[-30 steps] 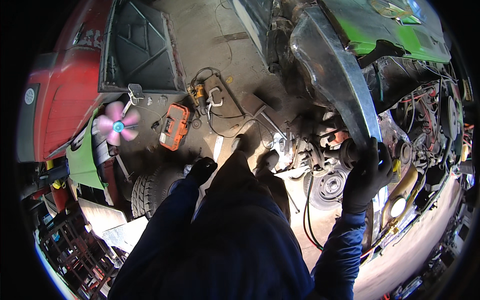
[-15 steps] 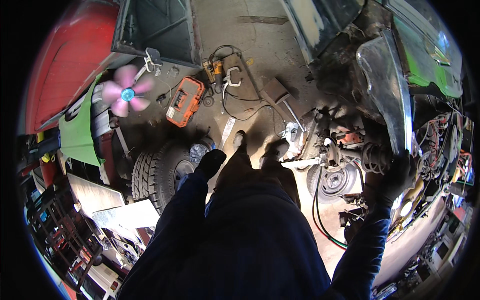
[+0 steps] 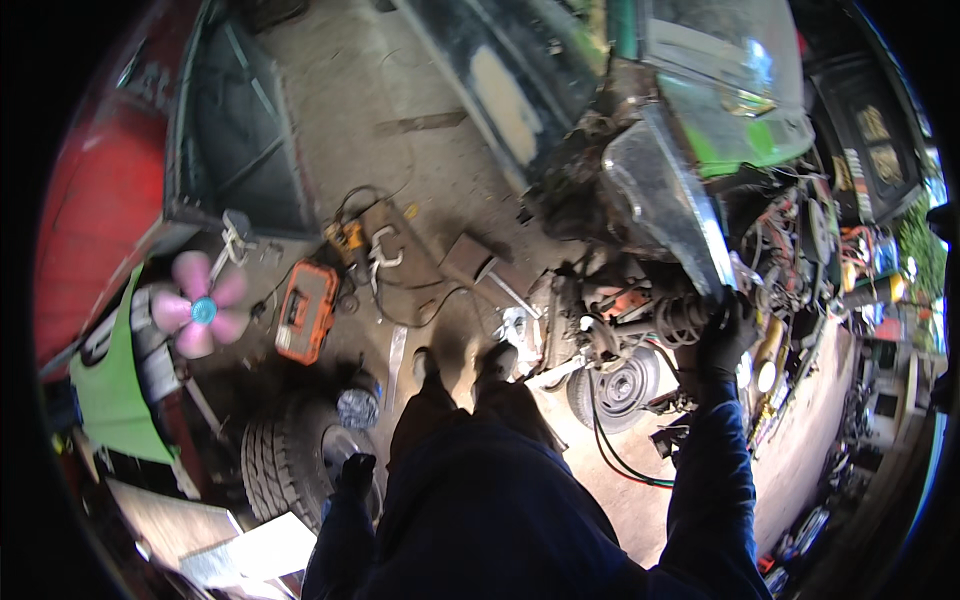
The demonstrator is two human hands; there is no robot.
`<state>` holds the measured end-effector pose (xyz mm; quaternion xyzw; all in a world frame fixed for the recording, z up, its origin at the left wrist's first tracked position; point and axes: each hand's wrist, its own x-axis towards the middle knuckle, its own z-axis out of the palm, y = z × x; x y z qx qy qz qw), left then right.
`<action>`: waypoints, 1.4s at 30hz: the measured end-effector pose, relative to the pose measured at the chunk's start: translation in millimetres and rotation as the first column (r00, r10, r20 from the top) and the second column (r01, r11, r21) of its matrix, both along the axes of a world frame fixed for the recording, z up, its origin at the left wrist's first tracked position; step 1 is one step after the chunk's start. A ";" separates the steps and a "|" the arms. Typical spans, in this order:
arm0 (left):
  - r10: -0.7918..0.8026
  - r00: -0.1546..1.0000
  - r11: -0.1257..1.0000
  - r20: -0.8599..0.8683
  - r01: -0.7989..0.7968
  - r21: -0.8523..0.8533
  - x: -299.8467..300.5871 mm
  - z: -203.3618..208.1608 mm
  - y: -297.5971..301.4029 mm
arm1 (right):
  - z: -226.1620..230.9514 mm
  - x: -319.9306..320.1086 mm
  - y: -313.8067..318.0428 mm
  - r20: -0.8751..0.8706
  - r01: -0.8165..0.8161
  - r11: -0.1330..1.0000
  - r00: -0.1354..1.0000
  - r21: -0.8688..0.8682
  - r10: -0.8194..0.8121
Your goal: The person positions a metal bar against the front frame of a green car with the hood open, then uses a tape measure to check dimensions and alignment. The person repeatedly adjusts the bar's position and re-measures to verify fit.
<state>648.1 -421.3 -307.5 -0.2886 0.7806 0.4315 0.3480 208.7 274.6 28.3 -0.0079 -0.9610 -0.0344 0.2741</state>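
Observation:
My right hand (image 3: 730, 335), in a dark glove, reaches to the lower tip of a bare, worn metal body panel (image 3: 655, 170), fingers closed round its edge. Right beside that hand is a coil spring (image 3: 682, 320) on the vehicle's exposed suspension. A steel wheel (image 3: 622, 385) shows below the suspension parts. My left hand (image 3: 355, 475), also dark-gloved, hangs low in front of a big knobbly tire (image 3: 275, 465). Its fingers look curled, and I see nothing in them.
An orange-lidded toolbox (image 3: 307, 312), a yellow power tool (image 3: 347, 245) with a cable, and a C-shaped clamp (image 3: 382, 247) lie on the floor ahead. A pink-bladed fan (image 3: 202, 310) spins at left. Hoses (image 3: 610, 450) loop near my right leg.
My view has swung to the right, so floor items sit lower and further left. My right hand stays at the panel's tip; my left hand has dropped lower beside the tire.

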 end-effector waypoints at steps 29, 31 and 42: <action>-0.488 -0.038 0.753 -0.872 0.487 -0.443 -631.5 350.4 384.1 | 8.4 5.1 -51.7 0.006 0.149 0.937 0.988 -0.315 -0.155; -0.467 -0.082 0.757 -0.880 0.477 -0.447 -656.3 359.0 419.2 | 7.7 6.5 -47.1 0.025 0.122 0.930 0.992 -0.346 -0.121; -0.627 -0.122 0.714 -0.770 0.306 -0.630 -698.7 334.1 492.1 | 19.9 14.5 -37.7 0.131 0.039 0.866 0.991 -0.498 0.031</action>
